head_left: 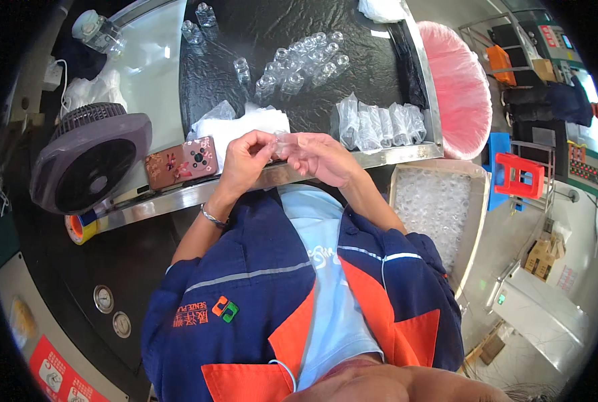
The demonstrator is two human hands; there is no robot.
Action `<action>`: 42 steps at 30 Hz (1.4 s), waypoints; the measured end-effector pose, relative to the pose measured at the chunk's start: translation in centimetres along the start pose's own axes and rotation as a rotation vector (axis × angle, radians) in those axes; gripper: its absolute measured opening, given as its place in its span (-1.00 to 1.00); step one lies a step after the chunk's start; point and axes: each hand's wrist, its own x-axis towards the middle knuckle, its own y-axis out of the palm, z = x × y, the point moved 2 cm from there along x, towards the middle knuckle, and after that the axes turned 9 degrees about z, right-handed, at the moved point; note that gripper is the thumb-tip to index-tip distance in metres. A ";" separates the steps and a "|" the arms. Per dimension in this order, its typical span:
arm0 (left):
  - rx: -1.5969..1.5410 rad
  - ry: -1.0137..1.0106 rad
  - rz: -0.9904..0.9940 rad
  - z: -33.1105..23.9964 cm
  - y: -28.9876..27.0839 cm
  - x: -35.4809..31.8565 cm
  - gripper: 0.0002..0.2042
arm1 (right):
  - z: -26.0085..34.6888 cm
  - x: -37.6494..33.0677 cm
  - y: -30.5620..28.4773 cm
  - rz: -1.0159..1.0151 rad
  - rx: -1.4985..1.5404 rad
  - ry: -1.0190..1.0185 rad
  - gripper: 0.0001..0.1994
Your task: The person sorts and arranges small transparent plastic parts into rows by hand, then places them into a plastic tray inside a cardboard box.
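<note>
Just over the table's near edge, my left hand (247, 161) and my right hand (324, 159) meet at a small clear plastic piece (284, 143). The left thumb and fingertips pinch one side of it; the right thumb and forefinger close on the other, with the remaining right fingers curled loosely. Its exact shape is hard to make out between the fingers. Beneath and beyond the left hand lies white paper (262, 121) with a crumpled clear bag (220, 112). Right of my hands, several bagged clear plastic pieces (383, 126) stand in a row.
A cluster of small clear bottles (304, 61) stands on the black table mat (352, 80). A phone (182, 163), a fan (94, 161) and a tape roll (80, 229) sit at left. At right are a box of clear parts (433, 214), a pink padded seat (453, 87) and a red stool (519, 175).
</note>
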 end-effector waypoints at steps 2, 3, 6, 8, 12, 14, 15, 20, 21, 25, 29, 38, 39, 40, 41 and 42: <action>-0.065 -0.051 -0.055 0.3 -0.3 -0.1 -0.97 | 0.0 -0.4 0.0 -0.094 -0.254 -0.081 -0.66; -0.077 -0.062 -0.063 0.4 -0.4 0.0 -0.98 | -0.3 -0.5 -0.1 -0.092 -0.252 -0.083 -0.66; -0.077 -0.068 -0.068 0.4 0.1 0.3 -0.99 | -0.7 -0.7 0.2 -0.356 -1.041 -0.298 -0.66; -0.067 -0.065 -0.068 0.0 1.2 0.5 -0.98 | -0.6 -0.8 1.1 -0.490 -1.303 -0.350 -0.67; 0.458 0.374 0.243 -0.8 5.2 -0.2 -0.94 | -1.2 0.3 1.2 -0.274 -0.269 -0.252 -0.66; 0.458 0.400 0.223 -0.2 5.3 -0.1 -0.92 | -0.7 0.3 -0.1 -0.241 -0.466 -0.294 -0.69; 0.472 0.366 0.184 -0.7 4.9 0.1 -0.92 | -0.1 0.1 -0.5 -0.268 -0.843 -0.337 -0.70; 0.595 0.165 -0.099 -0.8 0.6 0.6 -0.85 | 0.8 -0.5 -2.0 -0.752 -2.074 -0.406 -0.75; 0.593 0.170 -0.099 -0.8 -0.2 0.5 -0.85 | 1.1 -0.9 -1.6 -0.769 -2.161 -0.315 -0.69; 0.937 -0.043 -0.021 -0.3 -1.4 0.3 -0.83 | 4.2 -0.4 -1.7 -0.722 -2.127 -0.386 -0.58; 0.712 -0.032 -0.126 1.2 -2.0 0.0 -0.88 | 9.6 1.8 -3.4 -0.945 -2.186 -0.499 -0.57; 0.266 -0.176 -0.160 0.0 -1.9 -0.3 -0.93 | 10.7 1.2 -8.8 -1.014 -1.955 -0.581 -0.61; 0.164 -0.151 -0.152 0.1 -2.2 -0.6 -0.93 | 10.1 0.5 -7.4 -0.970 -1.969 -0.577 -0.63; 0.162 -0.154 -0.155 -0.1 -2.1 -0.5 -0.93 | 9.5 -0.4 -5.8 -0.938 -1.989 -0.571 -0.65; 0.108 -0.141 -0.142 -0.4 -1.9 -0.3 -0.93 | 8.8 -1.3 -4.5 -0.916 -1.960 -0.599 -0.68; 0.056 -0.130 -0.127 -0.5 -1.5 -0.2 -0.94 | 7.7 -1.8 -3.1 -0.916 -1.958 -0.593 -0.68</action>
